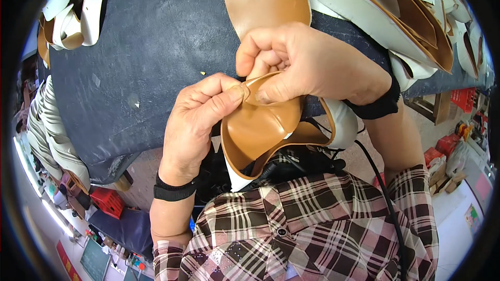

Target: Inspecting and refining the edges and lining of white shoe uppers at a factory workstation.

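Close to my body, a leather shoe upper shows its tan inner side, with white on the outside. My left hand pinches its far edge between thumb and forefinger. Just right of that grip, my right hand is closed on the same edge, thumb pressed on the tan face and the other fingers curled behind. The upper hangs over the table's near edge, and its right end curves round in a white loop. Beyond my right hand lies another tan leather piece with a small slot.
A dark, textured work table spreads in front. White and tan uppers are heaped at the far right, others at the far left. White curved pieces hang in a row at the left edge. A black cable runs beside my right arm.
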